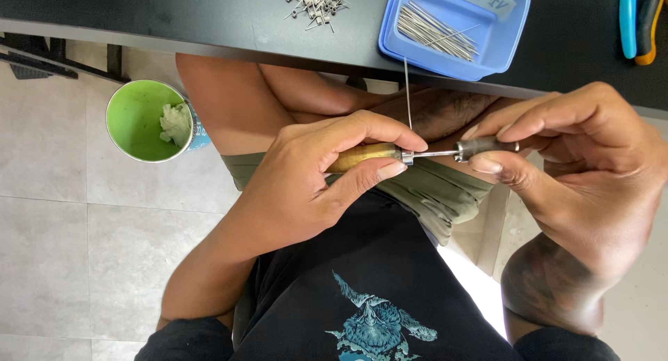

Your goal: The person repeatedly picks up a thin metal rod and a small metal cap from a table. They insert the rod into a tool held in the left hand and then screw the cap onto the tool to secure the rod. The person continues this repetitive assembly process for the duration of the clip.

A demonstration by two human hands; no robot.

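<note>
A small hand tool with a wooden handle (362,155) lies level above the person's lap, just below the edge of the dark table (174,20). The left hand (313,187) has its grip clamped on the handle, thumb under and fingers over. The right hand (577,166) pinches the dark metal end piece (483,146) at the tool's tip, grip closed on it. A thin steel wire (408,96) rises from the tool's metal collar up to the table edge.

Above the tool, on the table, stands a blue rectangular plastic tray (511,27) holding a bundle of thin metal needles (435,30); a pale strip label sits on its far rim, cut off by the frame. Left of the tray lies a loose heap of small metal pins (313,0), partly cut off. Right of the tray, blue and orange tool handles (640,20) show only in part. Left of the tool, on the tiled floor, stands a green cup (142,121) with a pale lump inside; what the lump is cannot be told
</note>
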